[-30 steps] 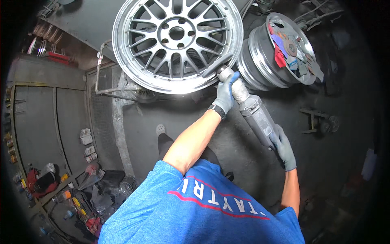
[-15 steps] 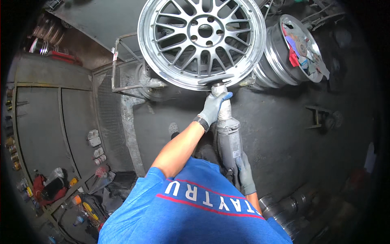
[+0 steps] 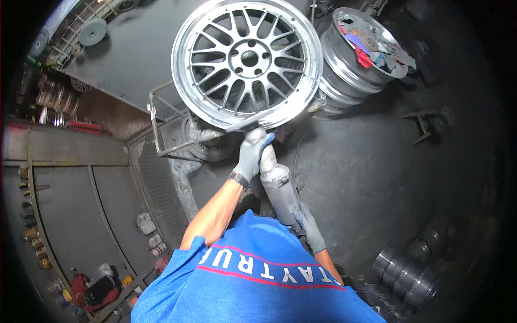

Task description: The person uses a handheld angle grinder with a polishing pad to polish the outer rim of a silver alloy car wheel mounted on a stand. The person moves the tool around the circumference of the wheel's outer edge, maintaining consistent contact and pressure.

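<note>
Two hands (image 3: 250, 160) (image 3: 311, 230) fore-and-aft on grinder (image 3: 282, 195)

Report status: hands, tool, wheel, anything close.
Grey gloved left hand grips grey cylindrical power tool by white neck; grey gloved right hand at rear. Flat grey disc at lower edge of silver spoked metal wheel, contact unclear. Silver metal rims alongside, right.
</note>
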### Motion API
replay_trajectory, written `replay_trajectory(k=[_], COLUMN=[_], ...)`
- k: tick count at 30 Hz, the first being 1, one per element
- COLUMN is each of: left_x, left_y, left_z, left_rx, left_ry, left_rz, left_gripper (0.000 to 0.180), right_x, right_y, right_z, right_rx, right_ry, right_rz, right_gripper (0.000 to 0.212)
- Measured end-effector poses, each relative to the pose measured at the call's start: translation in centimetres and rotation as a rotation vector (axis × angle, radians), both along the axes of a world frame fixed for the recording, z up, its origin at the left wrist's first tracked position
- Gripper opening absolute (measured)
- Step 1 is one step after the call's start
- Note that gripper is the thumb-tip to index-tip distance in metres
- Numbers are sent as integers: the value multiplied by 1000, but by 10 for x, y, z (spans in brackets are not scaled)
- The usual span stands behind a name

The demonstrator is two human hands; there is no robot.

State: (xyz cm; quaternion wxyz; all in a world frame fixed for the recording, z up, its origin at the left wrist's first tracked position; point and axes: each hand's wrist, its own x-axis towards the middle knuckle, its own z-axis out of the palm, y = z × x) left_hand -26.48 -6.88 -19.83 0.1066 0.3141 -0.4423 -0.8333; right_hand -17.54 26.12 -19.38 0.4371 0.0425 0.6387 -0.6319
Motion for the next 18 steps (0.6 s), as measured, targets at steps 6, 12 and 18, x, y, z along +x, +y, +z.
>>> replay_trajectory(k=[6, 12, 18], left_x=[74, 114, 159], left_y=[-3, 4, 35], left_z=[-20, -11, -17], left_rx=[-502, -320, -728], left_ry=[108, 172, -54], left_rz=[-169, 137, 327], left_gripper=[31, 26, 21], right_x=[-38, -168, -432], right_y=[5, -1, -145], right_z=[29, 9, 26], right_rx=[-76, 119, 223], right_ry=[27, -107, 1176], right_rz=[260, 763, 112], right_gripper=[77, 66, 44])
